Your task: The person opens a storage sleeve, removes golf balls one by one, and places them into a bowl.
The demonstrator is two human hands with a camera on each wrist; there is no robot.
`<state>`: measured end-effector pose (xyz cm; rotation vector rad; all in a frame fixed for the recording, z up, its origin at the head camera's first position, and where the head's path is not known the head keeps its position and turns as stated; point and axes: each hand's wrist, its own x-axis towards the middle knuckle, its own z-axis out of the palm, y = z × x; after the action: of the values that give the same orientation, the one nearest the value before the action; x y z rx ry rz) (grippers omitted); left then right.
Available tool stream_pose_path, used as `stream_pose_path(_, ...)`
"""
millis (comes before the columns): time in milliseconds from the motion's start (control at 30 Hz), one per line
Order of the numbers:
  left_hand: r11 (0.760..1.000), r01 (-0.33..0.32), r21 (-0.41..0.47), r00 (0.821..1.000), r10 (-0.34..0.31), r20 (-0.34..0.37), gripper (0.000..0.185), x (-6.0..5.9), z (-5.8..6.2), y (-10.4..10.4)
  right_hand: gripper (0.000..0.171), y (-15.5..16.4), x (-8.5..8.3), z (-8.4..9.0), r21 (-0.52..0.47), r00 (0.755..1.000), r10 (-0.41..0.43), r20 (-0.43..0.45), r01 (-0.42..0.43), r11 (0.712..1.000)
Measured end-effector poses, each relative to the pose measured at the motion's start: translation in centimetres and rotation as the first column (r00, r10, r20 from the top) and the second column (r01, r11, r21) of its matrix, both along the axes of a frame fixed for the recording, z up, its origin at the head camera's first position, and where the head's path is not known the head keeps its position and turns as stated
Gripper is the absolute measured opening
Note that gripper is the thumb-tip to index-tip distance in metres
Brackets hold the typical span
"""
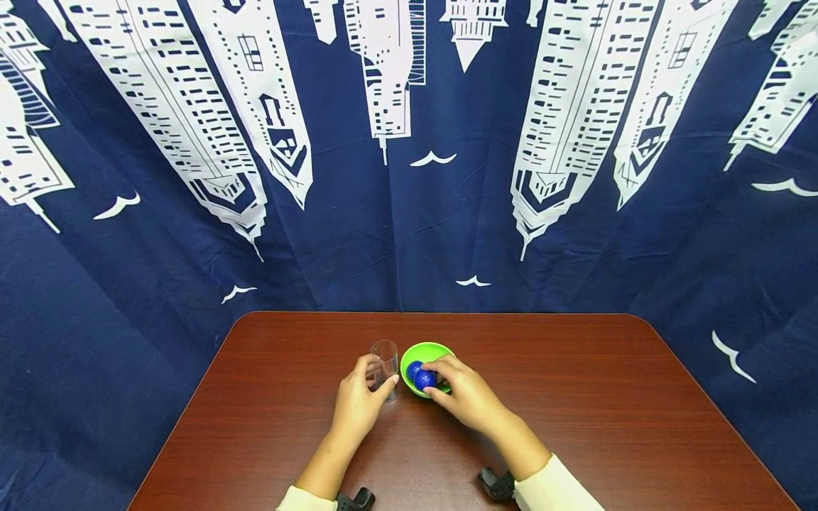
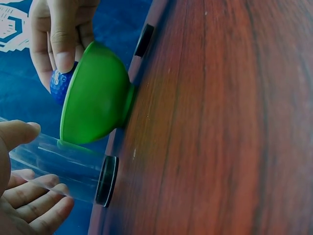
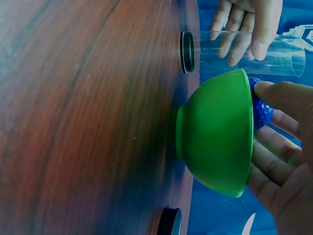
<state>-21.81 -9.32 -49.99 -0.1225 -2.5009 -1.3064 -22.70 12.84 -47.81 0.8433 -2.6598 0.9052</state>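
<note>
My left hand (image 1: 361, 397) grips a clear plastic tube (image 2: 58, 164) standing upright, with a black base (image 2: 106, 181) on the table. Thumb and fingers lie on opposite sides of its wall. Right beside the tube is a green bowl (image 3: 212, 137). Over the bowl's mouth, my right hand (image 1: 466, 394) pinches a dimpled blue golf ball (image 1: 424, 380) between thumb and fingers, with the ball at rim height. Another blue ball (image 1: 413, 369) sits in the bowl just behind it. The right hand hides the bowl's right side in the head view.
A small black round piece (image 3: 169, 222) stands on the table past the bowl's right side, mostly hidden from above. The brown wooden table (image 1: 575, 397) ends at a dark blue cloth (image 1: 358, 277) with white building prints.
</note>
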Motion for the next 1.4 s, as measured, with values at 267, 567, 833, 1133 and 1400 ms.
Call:
stream_pose_path(267,1.000,0.007,0.006,1.000,-0.007,0.001,0.044,0.1,0.1,0.0,0.034,0.1,-0.4,0.4,0.077,1.000,0.016,-0.004,-0.016,0.997)
stream_pose_path(567,1.000,0.011,0.012,1.000,-0.011,0.004,0.045,0.2,0.1,0.0,0.026,-0.3,-0.4,0.1,0.155,0.999,-0.006,-0.044,0.012,0.988)
stream_pose_path(833,1.000,0.013,0.006,1.000,-0.013,0.007,0.046,0.1,-0.1,0.1,0.022,-0.5,-0.4,-0.3,0.147,0.993,-0.035,-0.108,0.051,0.988)
stream_pose_path(1133,0.999,0.030,-0.014,0.999,-0.030,0.018,0.053,-0.1,-0.4,0.2,0.020,-0.4,-0.5,-0.4,0.102,0.993,-0.033,-0.112,0.045,0.994)
stream_pose_path(1400,0.998,0.061,-0.016,0.996,-0.060,0.059,0.090,0.3,0.0,0.0,0.017,0.0,-0.2,-0.5,-0.032,0.990,-0.074,-0.118,0.070,0.997)
